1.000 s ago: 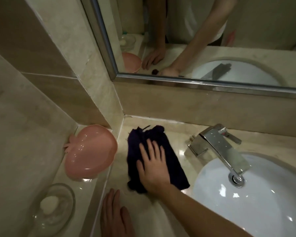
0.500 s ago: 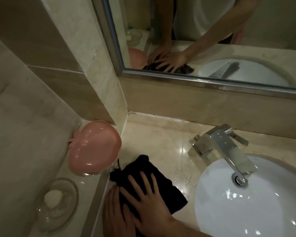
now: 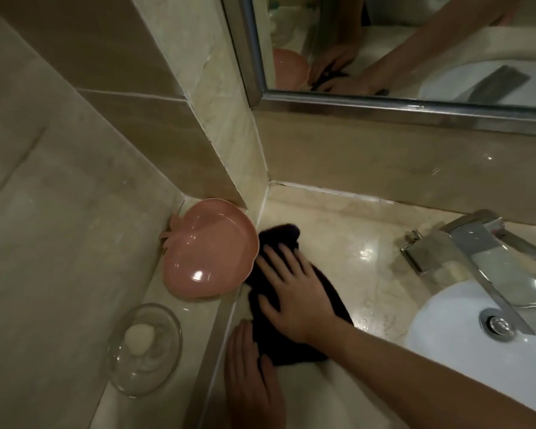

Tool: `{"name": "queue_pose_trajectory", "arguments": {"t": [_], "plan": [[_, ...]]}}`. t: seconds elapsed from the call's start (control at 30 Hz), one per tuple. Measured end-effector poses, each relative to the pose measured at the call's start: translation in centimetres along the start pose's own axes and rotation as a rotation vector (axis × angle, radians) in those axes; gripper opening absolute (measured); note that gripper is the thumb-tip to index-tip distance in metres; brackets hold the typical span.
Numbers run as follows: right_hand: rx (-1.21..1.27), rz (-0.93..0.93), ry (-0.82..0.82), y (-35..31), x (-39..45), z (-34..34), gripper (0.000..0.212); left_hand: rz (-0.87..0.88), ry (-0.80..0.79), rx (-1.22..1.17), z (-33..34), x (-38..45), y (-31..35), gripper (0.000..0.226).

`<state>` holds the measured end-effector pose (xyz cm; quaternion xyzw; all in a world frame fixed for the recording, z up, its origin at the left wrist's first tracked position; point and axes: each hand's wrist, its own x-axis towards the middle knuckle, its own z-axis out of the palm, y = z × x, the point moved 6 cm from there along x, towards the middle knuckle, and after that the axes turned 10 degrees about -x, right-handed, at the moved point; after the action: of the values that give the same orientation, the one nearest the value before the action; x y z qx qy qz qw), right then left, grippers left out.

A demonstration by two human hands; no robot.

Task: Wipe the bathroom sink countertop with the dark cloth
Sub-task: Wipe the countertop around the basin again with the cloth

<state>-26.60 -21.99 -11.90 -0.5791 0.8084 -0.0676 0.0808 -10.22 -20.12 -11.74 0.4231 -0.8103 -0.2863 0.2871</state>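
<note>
The dark cloth [image 3: 279, 239] lies flat on the beige marble countertop [image 3: 347, 243], left of the sink and close to the left ledge. My right hand [image 3: 294, 292] presses down on the cloth with fingers spread, the forearm coming in from the lower right. My left hand [image 3: 251, 379] rests flat on the counter at the cloth's near edge, fingertips touching the fabric. The cloth's middle is hidden under my right hand.
A pink apple-shaped dish [image 3: 208, 249] and a glass soap dish [image 3: 146, 348] with a soap bar sit on the raised left ledge. A chrome faucet [image 3: 474, 258] overhangs the white basin [image 3: 464, 345] on the right. A mirror [image 3: 415, 41] hangs above the backsplash.
The cloth under my right hand went from the back corner toward the near edge, then back up and leftward beside the pink dish. My left hand stayed near the counter's front.
</note>
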Motion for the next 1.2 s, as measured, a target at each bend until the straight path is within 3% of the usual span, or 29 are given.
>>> {"name": "queue_pose_trajectory", "arguments": {"t": [0.1, 0.2, 0.27, 0.43, 0.53, 0.63, 0.73, 0.9, 1.0, 1.2], "plan": [[-0.036, 0.153, -0.002, 3.9, 4.6, -0.9, 0.072, -0.018, 0.023, -0.026, 0.0, 0.1, -0.4, 0.048], [-0.030, 0.146, 0.003, 5.5, 6.1, -1.8, 0.072, -0.013, 0.013, -0.024, 0.1, 0.2, -0.3, 0.048], [-0.037, 0.177, 0.037, 6.9, 4.5, -2.1, 0.070, -0.005, 0.005, -0.024, -0.1, 0.0, -0.1, 0.048], [-0.022, 0.624, 0.123, 13.6, -4.3, -2.9, 0.067, -0.019, -0.013, -0.015, -0.2, 0.0, 0.1, 0.047], [-0.029, 0.716, 0.135, 10.2, -7.9, -2.4, 0.068, -0.007, -0.002, 0.008, -0.2, -0.1, 0.1, 0.047], [-0.035, 0.596, 0.064, 4.7, -8.8, -1.1, 0.073, 0.035, 0.009, 0.042, -0.1, 0.1, 0.2, 0.046], [-0.055, 0.498, 0.051, 5.5, -5.0, -1.4, 0.073, 0.030, 0.009, 0.050, -0.1, 0.0, 0.1, 0.046], [-0.014, 0.567, 0.099, 7.3, 5.0, -1.9, 0.068, 0.011, 0.015, 0.013, 0.1, -0.1, 0.0, 0.046], [-0.024, 0.592, 0.133, 5.2, 6.5, -1.7, 0.067, -0.018, -0.001, -0.015, 0.1, -0.1, 0.0, 0.047], [0.034, 0.194, 0.099, -4.4, 0.1, 0.3, 0.066, -0.093, 0.031, -0.107, -0.5, -0.4, 0.1, 0.046]]}}
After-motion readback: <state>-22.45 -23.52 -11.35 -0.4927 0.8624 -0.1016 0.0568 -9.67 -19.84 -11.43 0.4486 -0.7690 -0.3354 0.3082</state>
